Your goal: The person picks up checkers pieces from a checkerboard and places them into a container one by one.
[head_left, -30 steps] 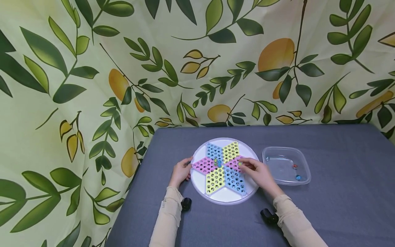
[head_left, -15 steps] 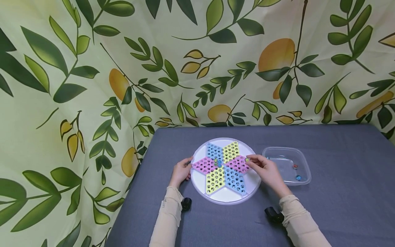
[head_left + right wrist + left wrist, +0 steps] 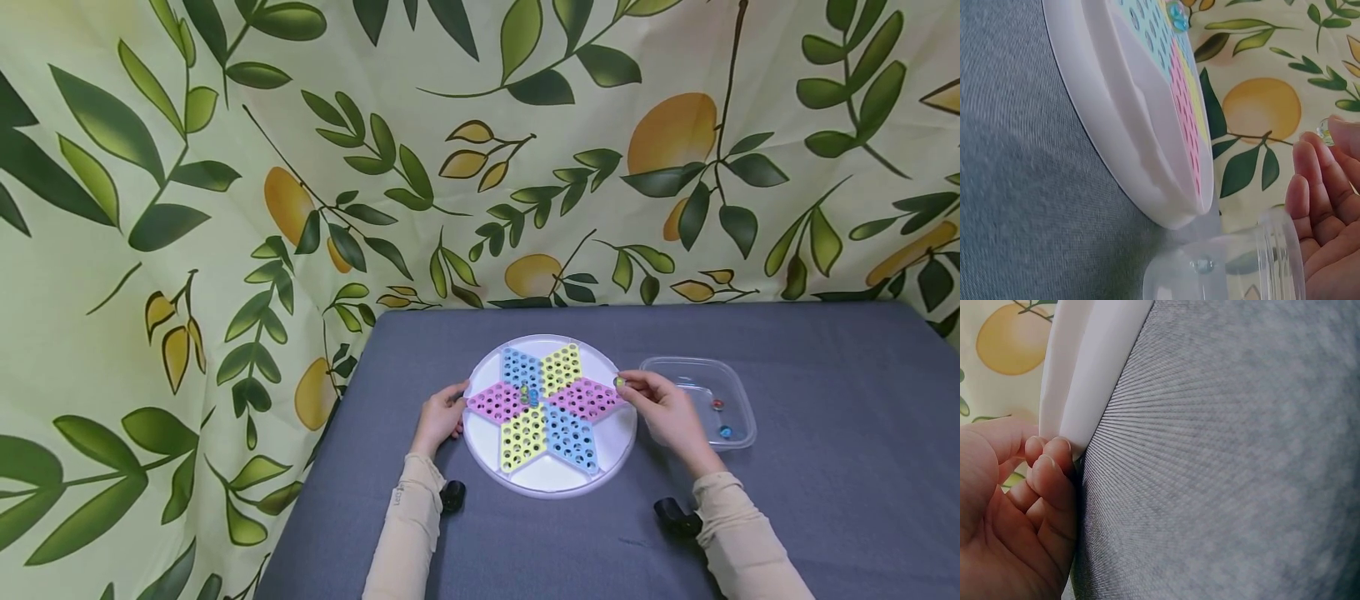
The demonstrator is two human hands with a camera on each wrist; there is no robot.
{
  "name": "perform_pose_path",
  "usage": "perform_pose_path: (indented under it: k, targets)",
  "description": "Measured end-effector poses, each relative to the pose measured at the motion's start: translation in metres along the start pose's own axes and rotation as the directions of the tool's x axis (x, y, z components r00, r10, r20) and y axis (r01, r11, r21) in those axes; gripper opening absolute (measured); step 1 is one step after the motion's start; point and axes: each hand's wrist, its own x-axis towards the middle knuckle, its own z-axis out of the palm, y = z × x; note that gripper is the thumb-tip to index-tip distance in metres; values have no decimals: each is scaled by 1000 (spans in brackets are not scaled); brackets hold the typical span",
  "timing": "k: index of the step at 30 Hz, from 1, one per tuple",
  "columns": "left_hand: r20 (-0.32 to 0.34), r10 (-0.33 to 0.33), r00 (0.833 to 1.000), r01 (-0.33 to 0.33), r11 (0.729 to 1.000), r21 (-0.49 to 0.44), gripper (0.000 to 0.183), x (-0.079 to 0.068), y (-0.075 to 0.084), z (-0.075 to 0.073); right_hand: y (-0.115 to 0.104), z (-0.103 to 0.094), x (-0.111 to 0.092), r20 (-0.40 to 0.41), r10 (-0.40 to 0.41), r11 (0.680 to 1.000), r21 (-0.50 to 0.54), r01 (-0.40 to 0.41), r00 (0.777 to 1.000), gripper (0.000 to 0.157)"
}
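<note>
A round white Chinese checkers board (image 3: 480,450) with a pink, yellow and blue star of holes lies on the table. My left hand (image 3: 438,418) grips its left rim, thumb and curled fingers at the edge in the left wrist view. Between thumb and fingertips my right hand (image 3: 666,410) pinches a clear yellow-green marble (image 3: 1325,132), held above the board's right edge. Several marbles (image 3: 533,396), blue and yellow-green, sit near the star's centre. To the right stands a clear plastic container (image 3: 738,379), partly behind my right hand, with a red marble (image 3: 717,405) and a blue marble (image 3: 725,431) visible inside.
A grey cloth (image 3: 840,467) covers the table. Behind and to the left hangs a leaf-and-fruit patterned curtain (image 3: 450,208). Dark wrist devices (image 3: 677,518) stick out below the sleeves.
Carrying the marble, my right hand has moved to the right, from over the pink right-hand point to the board's edge by the container. My left hand has stayed at the rim.
</note>
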Motion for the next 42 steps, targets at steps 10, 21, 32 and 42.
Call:
perform_pose_path:
  k: [10,21,32,42]
  targets:
    - [2,-3,1000,3,1000,7,36,1,-1,0,6,-14,1,-26,59,997,-43,-60,998,37]
    - [3,1,1000,-1,1000,14,36,2,-2,0,17,-24,4,-53,90,996,-12,-91,995,46]
    - [7,-3,1000,3,1000,6,37,1,-2,0,30,-32,13,-29,134,990,-36,-135,991,43]
    - [8,-4,1000,4,1000,5,37,1,-1,0,26,-37,16,18,151,977,-152,-147,988,38]
